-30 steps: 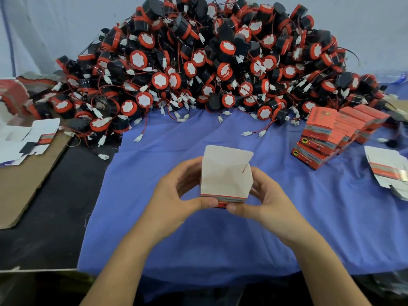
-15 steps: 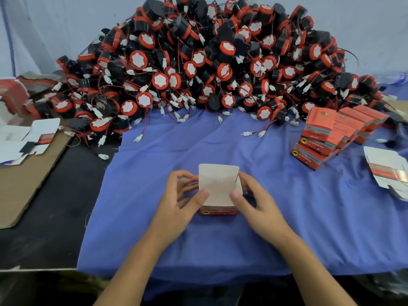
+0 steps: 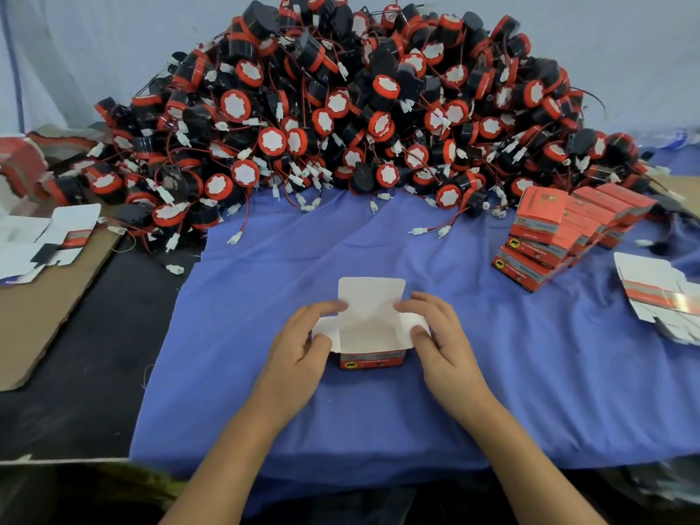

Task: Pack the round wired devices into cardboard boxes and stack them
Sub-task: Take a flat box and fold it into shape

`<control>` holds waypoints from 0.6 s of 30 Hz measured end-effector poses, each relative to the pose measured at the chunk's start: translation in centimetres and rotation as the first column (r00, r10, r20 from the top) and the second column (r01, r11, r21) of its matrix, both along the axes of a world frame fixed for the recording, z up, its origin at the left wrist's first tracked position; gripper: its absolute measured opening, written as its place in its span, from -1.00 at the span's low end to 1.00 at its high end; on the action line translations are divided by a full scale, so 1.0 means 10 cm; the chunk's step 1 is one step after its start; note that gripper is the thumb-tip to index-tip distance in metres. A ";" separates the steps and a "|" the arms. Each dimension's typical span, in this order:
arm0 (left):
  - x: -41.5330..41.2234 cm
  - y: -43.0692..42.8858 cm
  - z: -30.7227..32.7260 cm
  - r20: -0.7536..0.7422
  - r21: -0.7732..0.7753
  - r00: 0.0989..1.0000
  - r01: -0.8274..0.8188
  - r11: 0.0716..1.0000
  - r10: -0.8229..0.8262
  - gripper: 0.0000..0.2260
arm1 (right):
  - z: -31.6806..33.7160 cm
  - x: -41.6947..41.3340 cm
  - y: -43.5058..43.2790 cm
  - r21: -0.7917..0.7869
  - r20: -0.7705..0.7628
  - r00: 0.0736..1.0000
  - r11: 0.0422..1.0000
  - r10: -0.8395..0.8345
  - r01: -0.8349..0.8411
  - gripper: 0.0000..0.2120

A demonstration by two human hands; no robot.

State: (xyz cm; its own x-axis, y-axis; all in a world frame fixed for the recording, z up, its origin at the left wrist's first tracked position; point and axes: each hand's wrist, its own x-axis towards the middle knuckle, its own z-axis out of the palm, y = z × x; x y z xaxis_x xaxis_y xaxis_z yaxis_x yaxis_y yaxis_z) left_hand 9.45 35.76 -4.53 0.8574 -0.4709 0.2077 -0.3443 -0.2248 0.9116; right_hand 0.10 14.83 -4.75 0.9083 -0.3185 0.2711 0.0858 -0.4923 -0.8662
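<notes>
A small red cardboard box [image 3: 370,337] stands open on the blue cloth [image 3: 530,373], its white lid flap up at the back and its side flaps spread. My left hand [image 3: 303,346] holds the left side flap and my right hand [image 3: 439,335] holds the right one. The inside of the box looks empty. A big heap of round black-and-red wired devices [image 3: 360,115] with white connectors fills the back of the table.
A stack of packed red boxes [image 3: 560,236] stands at the right. Flat unfolded box blanks lie at the far right [image 3: 663,297] and on brown cardboard at the left [image 3: 49,240]. Loose white connectors [image 3: 428,231] trail onto the cloth.
The box was held up between both hands, then set down on the cloth. Its top now stands open with lid and side flaps spread by my fingers.
</notes>
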 end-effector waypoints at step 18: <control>-0.03 -0.04 0.07 -0.075 0.117 0.997 0.021 0.993 -0.012 -0.49 | 0.06 0.05 0.00 0.004 -0.117 0.993 1.000 0.027 -0.027 -0.53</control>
